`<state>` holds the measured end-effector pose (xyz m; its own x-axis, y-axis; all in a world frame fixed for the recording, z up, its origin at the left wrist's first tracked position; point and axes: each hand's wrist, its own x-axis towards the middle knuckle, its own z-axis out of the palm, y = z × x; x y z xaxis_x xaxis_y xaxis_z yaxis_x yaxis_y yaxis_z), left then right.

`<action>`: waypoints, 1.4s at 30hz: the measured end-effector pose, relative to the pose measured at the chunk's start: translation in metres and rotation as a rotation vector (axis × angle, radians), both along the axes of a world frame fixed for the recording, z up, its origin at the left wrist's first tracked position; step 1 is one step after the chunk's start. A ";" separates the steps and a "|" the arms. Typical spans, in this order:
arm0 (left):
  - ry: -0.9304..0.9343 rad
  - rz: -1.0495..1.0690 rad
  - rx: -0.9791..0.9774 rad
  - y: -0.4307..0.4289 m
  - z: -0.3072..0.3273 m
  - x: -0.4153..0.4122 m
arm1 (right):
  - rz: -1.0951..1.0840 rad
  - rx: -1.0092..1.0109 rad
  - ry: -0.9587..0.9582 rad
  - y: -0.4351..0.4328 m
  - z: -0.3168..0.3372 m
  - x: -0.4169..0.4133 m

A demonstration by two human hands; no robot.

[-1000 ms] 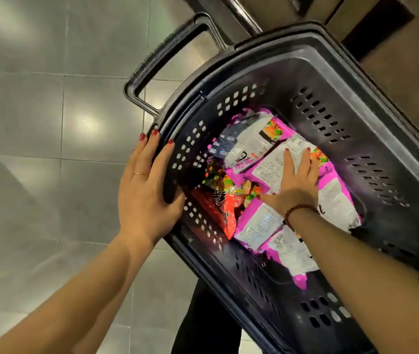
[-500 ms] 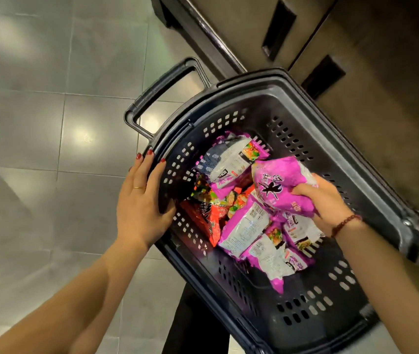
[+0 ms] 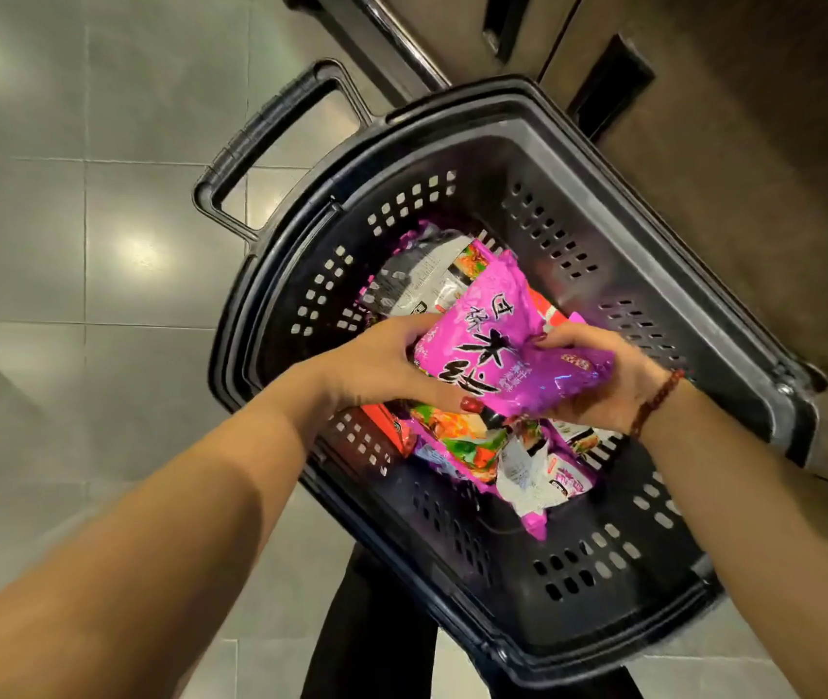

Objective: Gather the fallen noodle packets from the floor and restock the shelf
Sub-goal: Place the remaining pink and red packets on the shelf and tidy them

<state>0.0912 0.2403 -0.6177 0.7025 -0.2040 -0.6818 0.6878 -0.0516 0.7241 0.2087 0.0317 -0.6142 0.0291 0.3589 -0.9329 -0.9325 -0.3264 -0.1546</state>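
Both hands grip one pink noodle packet (image 3: 492, 340) over the middle of a black plastic basket (image 3: 558, 143). The left hand (image 3: 381, 368) curls round the packet's left edge, its thumb pressed on the printed front. The right hand (image 3: 608, 383), with a beaded bracelet (image 3: 656, 402) at the wrist, clutches the crumpled right end. The packet is held above the heap, its top tilted toward the basket's far wall. Beneath it more packets (image 3: 457, 441) lie piled on the basket's bottom, with a grey-white packet (image 3: 419, 285) toward the handle (image 3: 270, 138) end. Grey floor tiles (image 3: 48, 234) show left of the basket, and a brown cabinet front (image 3: 755, 219) stands beyond its far right corner.
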 end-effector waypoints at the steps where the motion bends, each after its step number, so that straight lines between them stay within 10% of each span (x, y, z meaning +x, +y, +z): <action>1: 0.022 0.013 0.016 0.001 -0.003 0.001 | -0.059 0.000 0.019 0.004 -0.004 -0.004; 10: 0.180 0.414 0.323 0.029 -0.039 -0.012 | -0.172 -0.310 -0.042 -0.028 -0.079 -0.065; 27: 0.190 0.371 0.434 0.030 -0.065 -0.021 | 0.052 -0.765 -0.345 0.030 -0.149 -0.131; 42: 0.071 0.583 0.313 0.007 0.045 -0.042 | -0.748 -0.007 -0.265 -0.044 0.021 -0.117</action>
